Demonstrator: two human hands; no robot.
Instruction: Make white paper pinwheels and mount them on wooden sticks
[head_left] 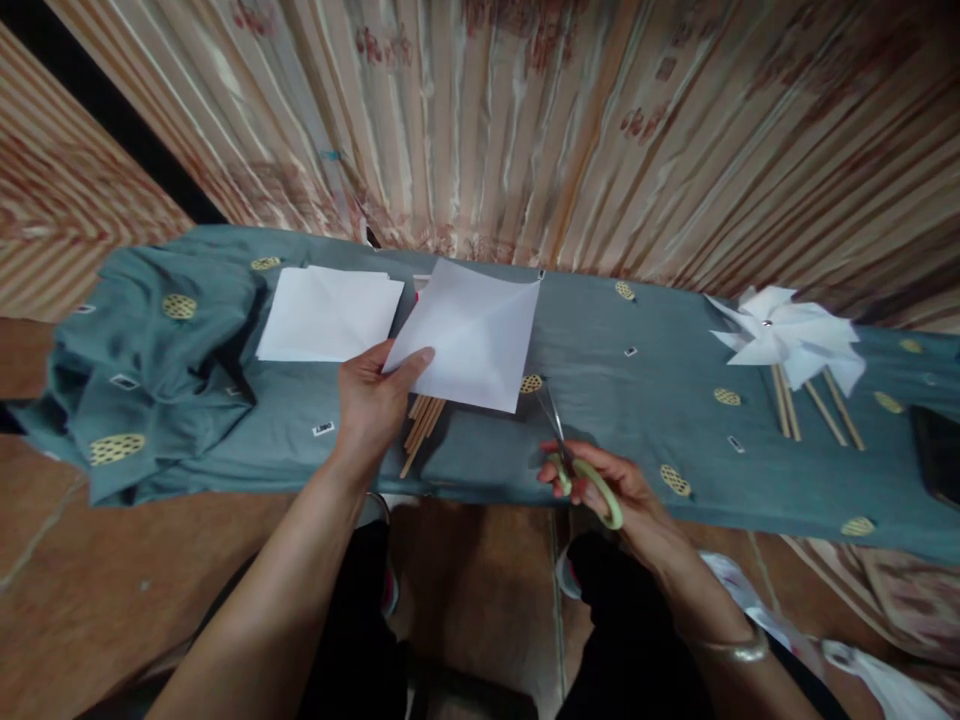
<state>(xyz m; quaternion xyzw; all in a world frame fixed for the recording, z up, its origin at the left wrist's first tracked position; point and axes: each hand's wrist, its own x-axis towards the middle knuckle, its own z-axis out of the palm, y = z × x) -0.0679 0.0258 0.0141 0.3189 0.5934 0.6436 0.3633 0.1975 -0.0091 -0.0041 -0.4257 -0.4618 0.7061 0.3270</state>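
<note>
over cloth point(600, 380), left hand point(373, 398) with paper point(480, 335), right hand point(628, 487) with scissors point(562, 474)

Pleated floral curtain point(480, 130), grey-green cloth point(577, 330), brown floor point(480, 580)

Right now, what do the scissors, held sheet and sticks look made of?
Scissors: blades likely metal, from their shine; handles probably plastic, smooth pale green.
Sheet: apparently paper, matte white, thin, lightly creased.
Sticks: perhaps wood or bamboo, matte, judging by the tan color.
</note>
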